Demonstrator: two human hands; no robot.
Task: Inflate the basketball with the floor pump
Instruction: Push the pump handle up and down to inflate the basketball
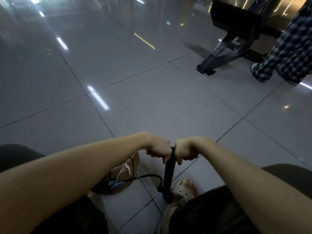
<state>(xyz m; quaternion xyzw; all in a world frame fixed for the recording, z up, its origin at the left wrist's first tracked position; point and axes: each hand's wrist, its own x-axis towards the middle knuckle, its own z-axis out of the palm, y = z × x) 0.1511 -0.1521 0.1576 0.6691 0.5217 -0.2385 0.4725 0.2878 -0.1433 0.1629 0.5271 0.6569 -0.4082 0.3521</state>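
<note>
- Our sandalled foot [184, 190] pins the base of the floor pump [169, 171]; weight kept there should steady each stroke.
- The basketball [135, 161] lies just left of the pump, largely hidden by our forearm; where the hose [145, 176] meets the valve is unclear.
- Left hand [157, 148] and right hand [185, 150] clench the handle, itself hidden; straight, full strokes look best.

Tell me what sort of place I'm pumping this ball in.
Likely a gym or fitness room: a glossy tiled floor, a black padded bench on a metal frame, and a person in plaid trousers beside it. Your left hand and right hand grip the pump.
</note>
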